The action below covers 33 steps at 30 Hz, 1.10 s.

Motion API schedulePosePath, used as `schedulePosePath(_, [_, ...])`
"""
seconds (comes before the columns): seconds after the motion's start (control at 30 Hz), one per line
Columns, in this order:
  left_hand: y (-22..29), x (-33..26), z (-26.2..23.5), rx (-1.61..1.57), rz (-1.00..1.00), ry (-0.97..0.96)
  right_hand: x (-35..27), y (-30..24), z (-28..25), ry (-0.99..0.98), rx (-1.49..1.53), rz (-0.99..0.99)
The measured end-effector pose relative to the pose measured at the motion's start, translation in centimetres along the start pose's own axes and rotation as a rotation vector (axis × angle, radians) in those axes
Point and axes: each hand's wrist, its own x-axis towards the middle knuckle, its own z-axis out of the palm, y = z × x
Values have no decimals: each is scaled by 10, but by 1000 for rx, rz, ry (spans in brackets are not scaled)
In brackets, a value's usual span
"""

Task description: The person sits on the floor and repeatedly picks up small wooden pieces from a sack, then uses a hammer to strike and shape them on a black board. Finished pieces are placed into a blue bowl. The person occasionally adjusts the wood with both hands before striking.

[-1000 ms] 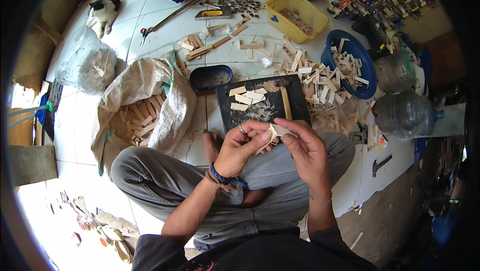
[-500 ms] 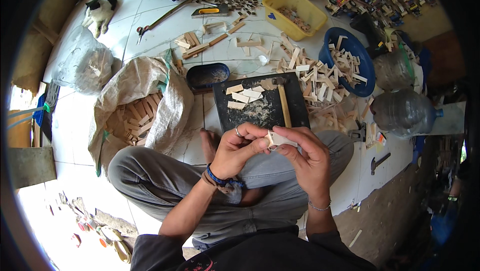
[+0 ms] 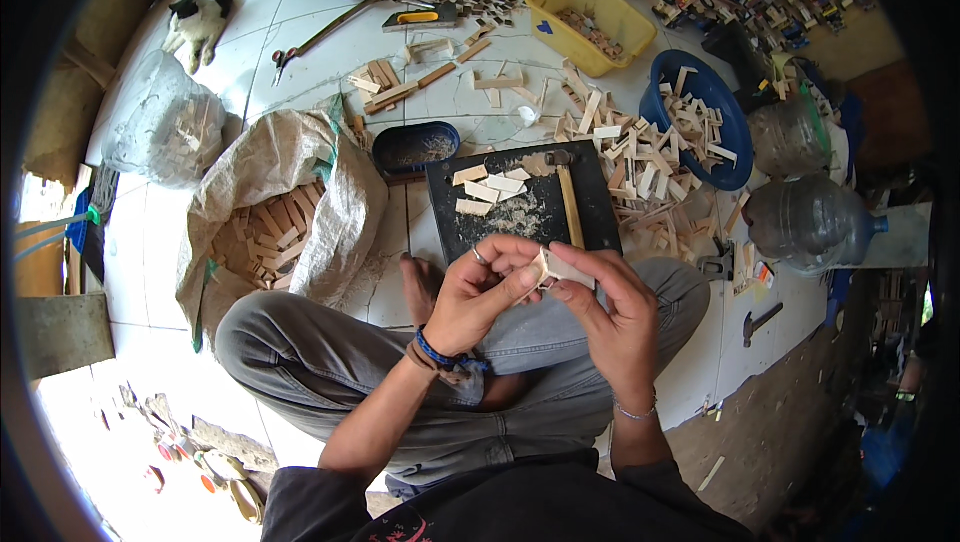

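My left hand (image 3: 484,292) and my right hand (image 3: 607,304) meet over my lap, both closed on a small pale wooden piece (image 3: 572,272). Thumbs and fingertips pinch it from either side and cover part of it, so I cannot tell if it is one block or two joined. Just beyond them lies a black board (image 3: 520,229) strewn with sawdust. On the board rest several short wooden slats (image 3: 478,192) and a hammer (image 3: 570,204) with a wooden handle.
At the left stands an open woven sack (image 3: 345,202) of wooden pieces. A heap of wooden pieces (image 3: 640,177) spreads beside a blue basin (image 3: 737,107). Farther off are a yellow tub (image 3: 545,2), a small dark blue tray (image 3: 445,132) and a cat (image 3: 200,22). Another hammer (image 3: 762,324) lies right.
My fingers have shifted on the wooden piece, and it is now tilted, its right end lower. Both hands stay in nearly the same place over my lap.
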Motion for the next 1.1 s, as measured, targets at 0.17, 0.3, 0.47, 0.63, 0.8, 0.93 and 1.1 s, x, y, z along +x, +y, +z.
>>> schedulePosePath(0.17, [8, 12, 5, -9, -121, 132, 2, 18, 4, 115, -186, 184])
schedulePosePath(0.3, [29, 15, -11, 849, -2, 1, 16, 52, 12, 188, -146, 265])
schedulePosePath(0.47, [35, 12, -21, 1024, 239, -104, 23, 81, 24, 64, -191, 310])
schedulePosePath(0.63, [29, 16, -30, 721, 42, 127, 25, 97, 38, -39, -131, 330])
schedulePosePath(0.8, [40, 18, -46, 878, 120, 336, 30, 115, 37, 10, -311, 189])
schedulePosePath(0.93, [46, 19, -53, 948, 186, 460, 32, 126, 33, 120, -493, -28])
schedulePosePath(1.1, [41, 21, -49, 968, 176, 429, 36, 127, 45, -1, -569, -14])
